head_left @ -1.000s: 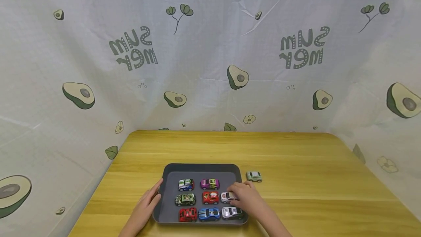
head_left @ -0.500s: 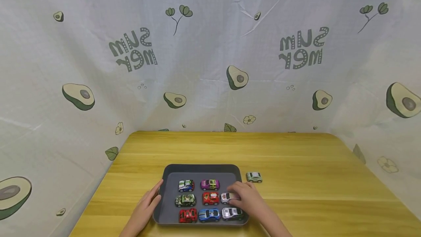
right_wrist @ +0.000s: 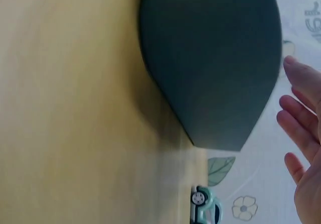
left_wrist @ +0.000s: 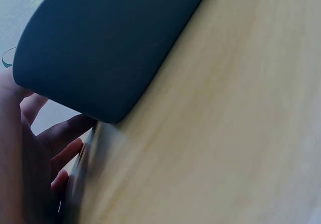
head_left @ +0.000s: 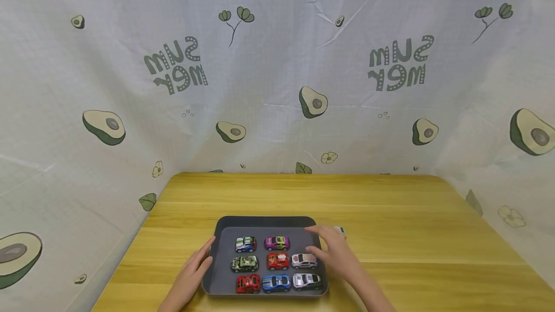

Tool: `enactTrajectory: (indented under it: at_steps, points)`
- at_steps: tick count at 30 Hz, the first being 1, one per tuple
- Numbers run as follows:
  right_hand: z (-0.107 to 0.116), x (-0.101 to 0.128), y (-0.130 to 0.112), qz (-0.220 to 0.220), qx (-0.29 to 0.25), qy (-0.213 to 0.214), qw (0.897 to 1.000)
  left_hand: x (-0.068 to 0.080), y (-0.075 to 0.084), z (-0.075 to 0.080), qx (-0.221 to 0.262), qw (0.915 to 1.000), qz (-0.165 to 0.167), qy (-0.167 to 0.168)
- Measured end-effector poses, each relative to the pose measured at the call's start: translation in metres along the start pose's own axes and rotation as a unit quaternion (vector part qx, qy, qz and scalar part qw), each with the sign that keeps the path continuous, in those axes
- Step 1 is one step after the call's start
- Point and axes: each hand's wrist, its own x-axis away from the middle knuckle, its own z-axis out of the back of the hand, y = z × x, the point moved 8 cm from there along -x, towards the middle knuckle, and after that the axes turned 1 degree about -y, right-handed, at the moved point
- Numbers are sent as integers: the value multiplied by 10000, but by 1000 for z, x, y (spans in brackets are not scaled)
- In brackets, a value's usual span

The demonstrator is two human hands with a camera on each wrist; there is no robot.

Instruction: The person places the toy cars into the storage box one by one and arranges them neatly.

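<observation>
Eight toy cars sit in the tray; open right hand reaches toward the mint car at 2 o'clock, left hand steadying flat

A tray sits near the table's front edge, left of its middle. Eight toy cars stand in rows inside it. One more toy car stands on the table just beyond the tray's far right corner.
</observation>
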Motion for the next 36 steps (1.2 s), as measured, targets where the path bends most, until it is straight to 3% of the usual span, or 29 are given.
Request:
enactTrajectory:
  at_steps: [7,10,19,28,36]
  points:
    - [15,-3,17,285,-226,483,9982,1,1,1,-20,10000,23,-8]
    - [17,-4,29,153,-307,509,9981,1,1,1,-46,10000,32,-12]
    - [16,-4,73,-695,-255,103,9972,2,5,3,-58,9998,-131,106]
    - [11,-4,94,-1069,36,-368,9936,3,7,5,-96,9995,-235,206]
    - [0,-2,105,-1225,82,-626,9905,2,2,2,-45,9999,-70,107]
